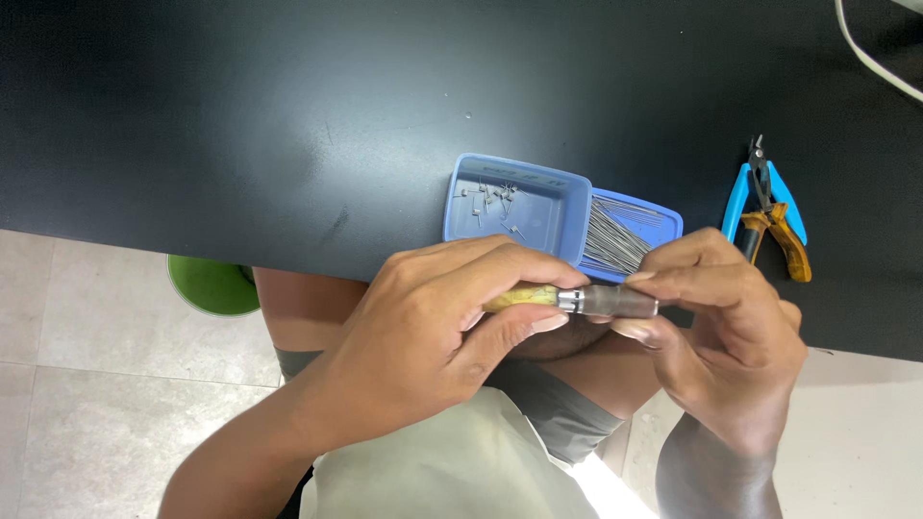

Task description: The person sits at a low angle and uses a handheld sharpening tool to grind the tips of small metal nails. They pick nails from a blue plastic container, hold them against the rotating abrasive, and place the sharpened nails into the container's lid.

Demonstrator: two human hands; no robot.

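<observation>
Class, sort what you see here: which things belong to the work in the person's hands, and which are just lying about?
In use:
- left hand, holding the tool's wooden handle
- right hand, pinching the tool's metal end
- hand tool
- blue tray of small metal bits and its lid of thin wires, nearest the hands

Lying about:
- blue-handled cutters
- orange-handled pliers
- white cable
- green bin

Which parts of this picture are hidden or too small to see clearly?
Head view:
- Tool: its wooden handle end is covered by the left hand, its tip by the right hand.
- Bits in the blue tray: too small to identify.
- White cable: cut off by the top edge.
- Green object: partly hidden under the table.
</observation>
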